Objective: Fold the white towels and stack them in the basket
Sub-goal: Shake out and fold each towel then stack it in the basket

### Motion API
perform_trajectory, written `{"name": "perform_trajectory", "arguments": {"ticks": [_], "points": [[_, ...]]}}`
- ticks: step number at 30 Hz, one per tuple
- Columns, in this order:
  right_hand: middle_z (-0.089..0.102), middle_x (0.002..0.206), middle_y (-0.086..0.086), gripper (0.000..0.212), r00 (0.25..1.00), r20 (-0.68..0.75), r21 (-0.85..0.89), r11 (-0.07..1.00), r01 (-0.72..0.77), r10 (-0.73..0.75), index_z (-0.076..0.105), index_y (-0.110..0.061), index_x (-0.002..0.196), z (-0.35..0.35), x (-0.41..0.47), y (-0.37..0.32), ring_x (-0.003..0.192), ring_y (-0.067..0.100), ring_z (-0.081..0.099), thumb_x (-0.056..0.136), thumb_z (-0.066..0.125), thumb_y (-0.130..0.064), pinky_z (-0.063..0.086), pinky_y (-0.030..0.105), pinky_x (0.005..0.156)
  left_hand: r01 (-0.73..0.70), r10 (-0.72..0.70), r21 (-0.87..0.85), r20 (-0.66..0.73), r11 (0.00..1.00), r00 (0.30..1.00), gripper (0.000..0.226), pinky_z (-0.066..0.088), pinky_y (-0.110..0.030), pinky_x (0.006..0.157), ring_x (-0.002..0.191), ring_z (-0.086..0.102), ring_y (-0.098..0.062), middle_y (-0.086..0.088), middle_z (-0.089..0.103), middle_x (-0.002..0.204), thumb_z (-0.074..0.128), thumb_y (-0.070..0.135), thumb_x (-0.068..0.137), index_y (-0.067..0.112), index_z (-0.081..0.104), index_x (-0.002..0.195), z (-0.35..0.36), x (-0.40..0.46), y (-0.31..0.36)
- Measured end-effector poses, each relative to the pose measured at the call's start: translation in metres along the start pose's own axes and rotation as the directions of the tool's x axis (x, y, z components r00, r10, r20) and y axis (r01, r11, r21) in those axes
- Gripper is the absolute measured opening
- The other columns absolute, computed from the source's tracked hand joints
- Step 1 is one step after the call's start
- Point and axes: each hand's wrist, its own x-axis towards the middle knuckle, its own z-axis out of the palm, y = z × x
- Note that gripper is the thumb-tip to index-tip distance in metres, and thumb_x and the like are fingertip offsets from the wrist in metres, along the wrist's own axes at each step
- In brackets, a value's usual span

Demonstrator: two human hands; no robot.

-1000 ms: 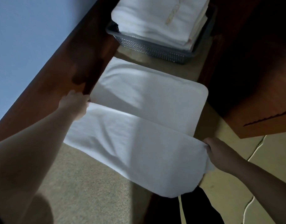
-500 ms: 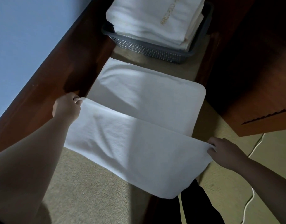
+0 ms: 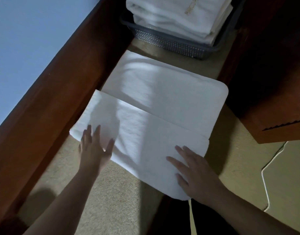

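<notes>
A: Lying flat on the beige carpet [image 3: 98, 200], the white towel [image 3: 159, 99] is filling the strip of floor between the dark wooden board [image 3: 64, 99] on the left and the wooden cabinet [image 3: 273, 107] on the right. Its near part is folded over the far part, and the folded edge is running across the middle.

B: What are the hands doing?

A: The left hand [image 3: 95, 150] is resting on the near left corner of the folded layer, fingers straight and spread, gripping nothing. The right hand [image 3: 195, 173] is pressing flat on the near right part of the same layer, fingers also straight and spread, palm down. Neither hand is pinching the cloth.

B: And the basket?

A: The grey perforated basket [image 3: 171, 43] is sitting on the carpet at the far end, just beyond the towel's far edge and a little to the right. A stack of folded white towels [image 3: 176, 19] is rising above its rim, and the top one is showing some gold lettering, too blurred to read.

B: Anything else around?

A: A white cord [image 3: 264, 175] is trailing over the floor at the right, near the cabinet's corner. A pale blue wall [image 3: 27, 48] is showing at the far left, beyond the wooden board.
</notes>
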Motion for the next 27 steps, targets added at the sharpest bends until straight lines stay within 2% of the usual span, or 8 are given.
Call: {"name": "perform_trajectory", "arguments": {"ticks": [3, 6, 12, 16, 19, 21, 25, 27], "points": [[0.003, 0.176, 0.004, 0.064, 0.979, 0.107, -0.066, 0.981, 0.181, -0.173, 0.011, -0.043, 0.165, 0.023, 0.021, -0.030, 0.161, 0.034, 0.008, 0.108, 0.039, -0.046, 0.015, 0.056, 0.124, -0.131, 0.113, 0.144, 0.123, 0.981, 0.986, 0.099, 0.005, -0.051, 0.128, 0.161, -0.008, -0.031, -0.012, -0.013, 0.173, 0.021, 0.085, 0.094, 0.023, -0.008, 0.167, 0.024, -0.019, -0.012], [-0.001, 0.175, 0.004, 0.062, 0.958, 0.191, -0.166, 0.955, 0.244, -0.211, 0.006, -0.038, 0.167, 0.049, 0.026, -0.036, 0.160, 0.039, 0.000, 0.111, 0.030, -0.048, 0.017, 0.070, 0.122, -0.069, 0.049, 0.134, 0.145, 0.989, 0.988, 0.097, 0.005, -0.052, 0.129, 0.159, -0.017, -0.028, -0.010, -0.024, 0.171, 0.010, 0.082, 0.097, 0.018, -0.020, 0.164, 0.035, -0.012, -0.023], [0.007, 0.175, 0.007, 0.067, 0.944, 0.213, -0.232, 0.925, 0.301, -0.254, 0.015, -0.031, 0.167, 0.053, 0.003, -0.016, 0.160, 0.036, 0.010, 0.109, 0.038, -0.054, 0.024, 0.066, 0.120, 0.038, -0.061, 0.170, 0.132, 0.985, 0.989, 0.098, 0.006, -0.055, 0.130, 0.160, -0.007, -0.035, -0.022, -0.013, 0.172, 0.006, 0.077, 0.097, 0.008, -0.014, 0.164, 0.032, 0.027, -0.033], [0.012, 0.175, 0.008, 0.062, 0.932, 0.228, -0.199, 0.923, 0.329, -0.283, 0.025, -0.034, 0.165, 0.045, 0.004, -0.011, 0.159, 0.034, 0.017, 0.108, 0.040, -0.055, 0.020, 0.064, 0.121, 0.071, -0.092, 0.231, 0.080, 0.970, 0.993, 0.094, 0.011, -0.057, 0.127, 0.159, 0.006, -0.044, -0.029, 0.000, 0.170, 0.013, 0.072, 0.101, 0.005, -0.003, 0.165, 0.027, 0.041, -0.032], [0.028, 0.170, 0.009, 0.053, 0.984, 0.122, -0.165, 0.975, 0.148, -0.128, 0.046, -0.031, 0.155, 0.031, 0.024, 0.000, 0.154, 0.031, 0.033, 0.104, 0.045, -0.046, 0.027, 0.059, 0.121, 0.059, -0.068, 0.229, 0.032, 0.972, 0.997, 0.072, 0.028, -0.058, 0.122, 0.152, 0.026, -0.045, -0.025, 0.020, 0.167, 0.030, 0.055, 0.107, 0.010, 0.019, 0.162, 0.010, 0.051, -0.003], [0.043, 0.160, 0.010, 0.052, 0.997, 0.028, -0.148, 0.987, -0.063, 0.068, 0.051, -0.026, 0.149, 0.011, 0.046, 0.013, 0.146, 0.031, 0.043, 0.100, 0.048, -0.042, 0.035, 0.057, 0.117, -0.094, 0.098, 0.187, -0.014, 0.978, 0.995, 0.054, 0.035, -0.055, 0.115, 0.145, 0.034, -0.038, -0.014, 0.030, 0.164, 0.042, 0.037, 0.106, 0.022, 0.030, 0.156, 0.001, 0.061, 0.023], [0.056, 0.129, 0.006, 0.050, 0.938, 0.028, -0.083, 0.936, -0.341, 0.345, 0.050, -0.022, 0.145, -0.030, 0.080, 0.036, 0.117, 0.026, 0.052, 0.098, 0.060, -0.036, 0.049, 0.043, 0.092, -0.404, 0.386, 0.221, 0.123, 0.888, 0.914, 0.078, 0.034, -0.045, 0.117, 0.150, 0.028, -0.028, -0.001, 0.034, 0.162, 0.057, 0.004, 0.087, 0.034, 0.034, 0.155, -0.005, 0.084, 0.081], [0.053, 0.122, 0.004, 0.047, 0.916, 0.090, -0.029, 0.920, -0.391, 0.392, 0.050, -0.022, 0.141, -0.040, 0.088, 0.046, 0.109, 0.022, 0.049, 0.098, 0.061, -0.036, 0.050, 0.037, 0.084, -0.475, 0.440, 0.285, 0.181, 0.832, 0.879, 0.071, 0.037, -0.041, 0.113, 0.141, 0.035, -0.026, 0.001, 0.046, 0.150, 0.061, 0.005, 0.083, 0.033, 0.044, 0.146, -0.008, 0.096, 0.104]]}}
